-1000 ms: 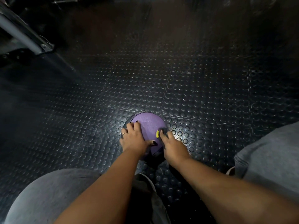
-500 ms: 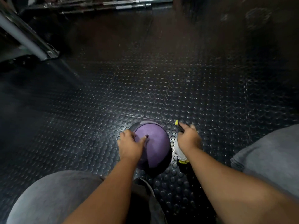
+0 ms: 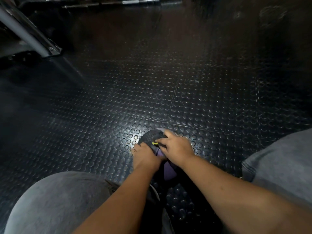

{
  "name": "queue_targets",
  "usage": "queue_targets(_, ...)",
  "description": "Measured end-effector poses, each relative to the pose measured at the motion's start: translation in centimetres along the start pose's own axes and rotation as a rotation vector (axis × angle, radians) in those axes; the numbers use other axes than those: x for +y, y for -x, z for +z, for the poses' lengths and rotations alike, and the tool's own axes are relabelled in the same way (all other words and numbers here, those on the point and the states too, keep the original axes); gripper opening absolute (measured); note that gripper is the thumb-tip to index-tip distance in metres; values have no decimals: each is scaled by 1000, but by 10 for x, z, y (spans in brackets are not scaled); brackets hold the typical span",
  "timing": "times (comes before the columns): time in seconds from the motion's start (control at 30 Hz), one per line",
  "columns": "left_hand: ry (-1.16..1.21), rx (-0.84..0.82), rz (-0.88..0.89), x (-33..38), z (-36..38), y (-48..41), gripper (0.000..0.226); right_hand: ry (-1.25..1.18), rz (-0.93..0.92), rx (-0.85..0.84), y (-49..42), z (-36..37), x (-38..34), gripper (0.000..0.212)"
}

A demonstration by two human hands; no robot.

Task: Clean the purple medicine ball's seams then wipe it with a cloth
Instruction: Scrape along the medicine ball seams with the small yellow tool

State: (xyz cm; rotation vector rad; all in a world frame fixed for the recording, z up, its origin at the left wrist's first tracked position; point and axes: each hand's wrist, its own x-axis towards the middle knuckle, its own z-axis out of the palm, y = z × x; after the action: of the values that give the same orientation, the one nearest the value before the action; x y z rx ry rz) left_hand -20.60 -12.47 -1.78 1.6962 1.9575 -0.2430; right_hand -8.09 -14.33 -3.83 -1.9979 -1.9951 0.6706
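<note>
The purple medicine ball (image 3: 169,173) sits on the black studded rubber floor (image 3: 168,92) between my knees, mostly covered by both hands. My left hand (image 3: 145,156) grips its left side with the fingers curled over it. On the ball's top, my right hand (image 3: 175,147) holds a dark cloth (image 3: 157,137) with a small yellow tag (image 3: 154,143) showing at the fingertips. Only a purple sliver between the hands and the near underside of the ball show.
My knees in grey trousers are at the lower left (image 3: 59,203) and at the right (image 3: 280,159). A slanted metal frame leg (image 3: 32,38) stands on the floor at the upper left. Steel bars (image 3: 140,1) lie along the far edge.
My right hand left the spot on the floor right of the ball and came back onto the ball's top, now with a dark cloth. The left hand stayed on the ball.
</note>
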Motion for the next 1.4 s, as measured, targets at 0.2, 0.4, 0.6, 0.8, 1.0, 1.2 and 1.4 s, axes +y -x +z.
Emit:
queue_targets(0.2, -63, -23, -7, 6, 4, 11, 103, -28, 89, 20, 5, 7, 9, 46)
queue_targets(0.4, -164, -2, 26, 9, 11, 24, 103, -67, 288, 65, 12, 19, 21, 55)
queue_targets(0.6, -108, -40, 4, 7, 6, 28, 112, -155, 543, -11, 11, 24, 55, 45)
queue_targets(0.8, -91, -72, 20, 3, 7, 24, 131, -271, 526, 32, 5, 16, 40, 37)
queue_targets(1.0, -102, -74, 9, -5, 1, 16, 120, -205, 202, -6, 7, 7, 0, 38)
queue_targets(1.2, -166, -75, 55, -4, 3, 15, 92, 38, 56, -78, 12, 4, -8, 41)
queue_targets(1.4, -251, -101, 59, 4, 8, 15, 117, 119, 181, -66, 9, 4, 2, 39)
